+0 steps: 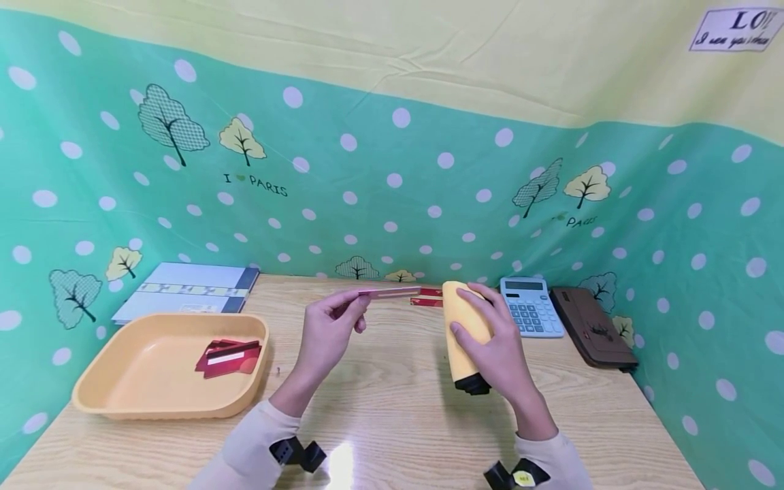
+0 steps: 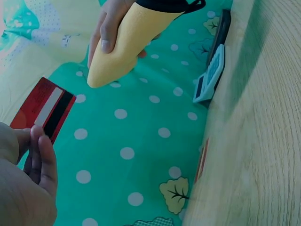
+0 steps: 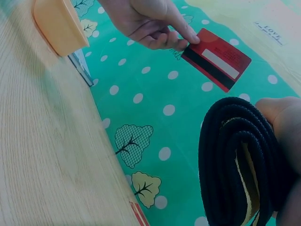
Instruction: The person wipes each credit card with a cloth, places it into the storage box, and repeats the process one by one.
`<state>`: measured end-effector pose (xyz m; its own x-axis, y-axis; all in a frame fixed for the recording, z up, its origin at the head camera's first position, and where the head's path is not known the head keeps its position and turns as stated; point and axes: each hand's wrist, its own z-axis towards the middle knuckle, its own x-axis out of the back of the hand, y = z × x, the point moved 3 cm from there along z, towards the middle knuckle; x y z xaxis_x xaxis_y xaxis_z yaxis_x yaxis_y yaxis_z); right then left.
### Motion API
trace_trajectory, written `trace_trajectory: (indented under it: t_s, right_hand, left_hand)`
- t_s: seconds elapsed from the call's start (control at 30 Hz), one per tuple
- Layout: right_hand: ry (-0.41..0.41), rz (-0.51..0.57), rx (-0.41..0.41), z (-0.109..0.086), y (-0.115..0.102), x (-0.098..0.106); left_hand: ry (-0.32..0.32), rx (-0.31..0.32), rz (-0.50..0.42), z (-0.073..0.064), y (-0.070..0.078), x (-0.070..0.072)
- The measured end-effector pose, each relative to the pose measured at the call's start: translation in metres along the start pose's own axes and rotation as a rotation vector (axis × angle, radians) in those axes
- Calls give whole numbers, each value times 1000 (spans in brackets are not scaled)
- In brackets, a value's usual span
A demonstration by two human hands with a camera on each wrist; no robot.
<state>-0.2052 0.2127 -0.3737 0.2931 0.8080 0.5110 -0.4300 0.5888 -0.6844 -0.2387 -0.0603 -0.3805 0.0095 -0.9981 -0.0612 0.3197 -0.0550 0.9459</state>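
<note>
My left hand (image 1: 331,330) pinches a red bank card (image 2: 44,106) by one edge. In both wrist views the card's back shows a white strip and a black magnetic stripe. To the right, my right hand (image 1: 496,340) grips a folded yellow cloth (image 1: 459,327) with black edging. Its black-bordered layers (image 3: 230,155) face the right wrist camera. The card and the cloth are apart, both held above the table. Behind them, more red cards (image 1: 425,301) lie on the table, partly hidden by the cloth in the head view.
A peach plastic tray (image 1: 122,408) at the left holds several red cards (image 1: 229,357). Behind it lies a white-and-blue folder (image 1: 184,289). A light blue calculator (image 1: 531,309) and a brown wallet (image 1: 594,330) lie at the right. A green patterned curtain hangs behind the wooden table (image 1: 386,408).
</note>
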Motion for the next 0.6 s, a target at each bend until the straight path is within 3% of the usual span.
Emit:
trace_trajectory:
  t_s: [0.23, 0.37, 0.6]
  right_hand:
    - [-4, 0, -3, 0, -1, 0]
    - [-5, 2, 3, 1, -2, 0]
    - [-5, 1, 0, 1, -1, 0]
  left_hand:
    - [61, 0, 121, 1, -1, 3]
    - [49, 1, 102, 2, 0, 3]
    - [45, 63, 39, 1, -2, 0]
